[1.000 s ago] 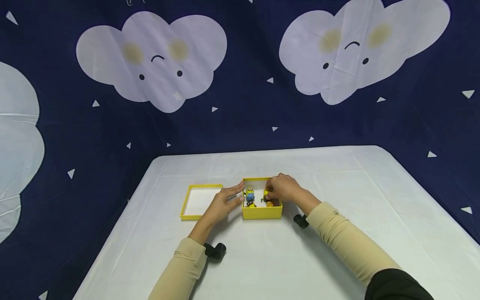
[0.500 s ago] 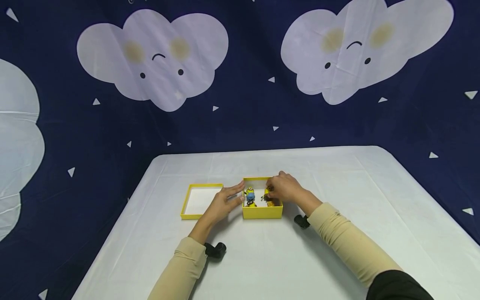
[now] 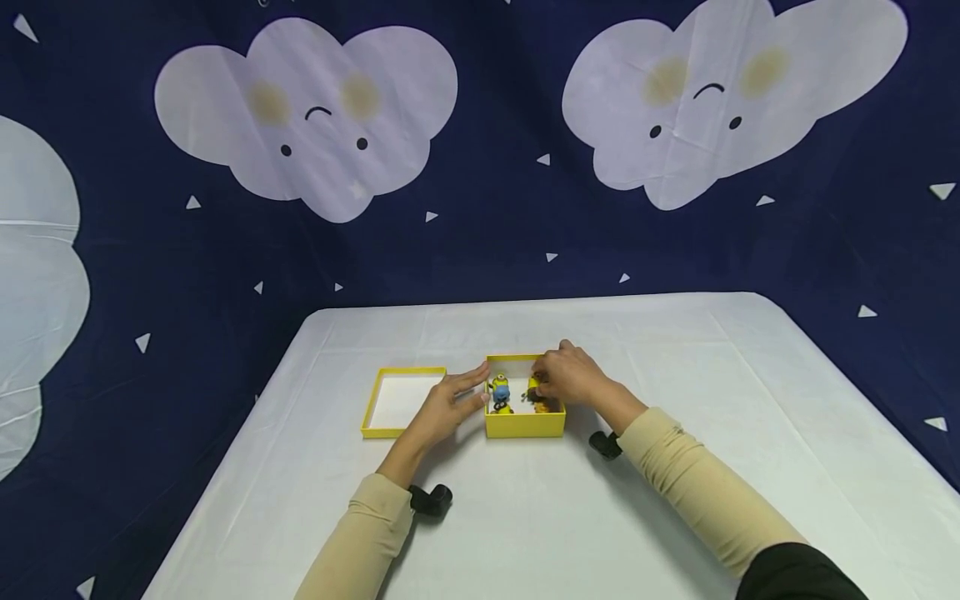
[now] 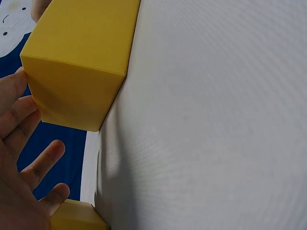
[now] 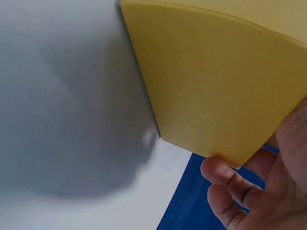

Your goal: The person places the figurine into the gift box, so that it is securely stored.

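A yellow box (image 3: 525, 427) stands uncovered on the table, with several small yellow toy figures inside. One figure in blue overalls (image 3: 500, 392) is at its left side, above another figure (image 3: 502, 408) near the front. My left hand (image 3: 442, 408) has its fingers extended, their tips against the box's left wall; the left wrist view shows them near the rim. Reaching over the right wall, my right hand (image 3: 572, 377) pinches a yellow toy figure (image 3: 533, 384) inside. In the right wrist view the box wall hides that grip, and two other fingers (image 5: 218, 168) stay outside.
Left of the box lies a shallow yellow lid (image 3: 384, 433) with a white inside, partly behind my left hand. A white cloth covers the table (image 3: 510, 517). Behind it hangs a dark blue curtain (image 3: 495, 250) with clouds.
My right hand has shifted very slightly at the figures on the box's right side. The left hand, box and lid hold their places.
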### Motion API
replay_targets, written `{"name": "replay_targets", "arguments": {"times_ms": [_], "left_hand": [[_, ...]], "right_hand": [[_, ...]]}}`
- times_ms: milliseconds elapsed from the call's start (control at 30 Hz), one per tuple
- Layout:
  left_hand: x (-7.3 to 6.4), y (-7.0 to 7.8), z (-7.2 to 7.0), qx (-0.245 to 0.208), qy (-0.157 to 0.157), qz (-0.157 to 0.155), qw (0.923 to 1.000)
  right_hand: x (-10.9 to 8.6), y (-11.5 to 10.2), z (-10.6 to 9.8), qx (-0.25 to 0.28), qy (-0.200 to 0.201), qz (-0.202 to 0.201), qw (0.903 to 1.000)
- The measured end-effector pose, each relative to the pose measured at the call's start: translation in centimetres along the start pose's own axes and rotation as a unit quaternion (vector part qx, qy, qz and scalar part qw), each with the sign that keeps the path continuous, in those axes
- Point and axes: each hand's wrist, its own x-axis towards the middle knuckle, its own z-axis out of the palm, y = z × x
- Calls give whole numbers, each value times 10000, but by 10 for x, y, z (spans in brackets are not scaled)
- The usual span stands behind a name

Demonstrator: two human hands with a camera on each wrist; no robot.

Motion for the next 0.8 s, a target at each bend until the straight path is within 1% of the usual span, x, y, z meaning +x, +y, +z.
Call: {"name": "replay_targets", "arguments": {"times_ms": [333,600,800], "left_hand": [[0,3,-2,127,-30,55,9999],[1,5,-4,192,-33,79,9998],[2,5,-4,210,-42,95,9997]], "right_hand": [[-3,1,-1,84,308,38,9995],[-9,1,-8,462,812,75,9956],[-18,-3,-18,835,1212,285,9887]]}}
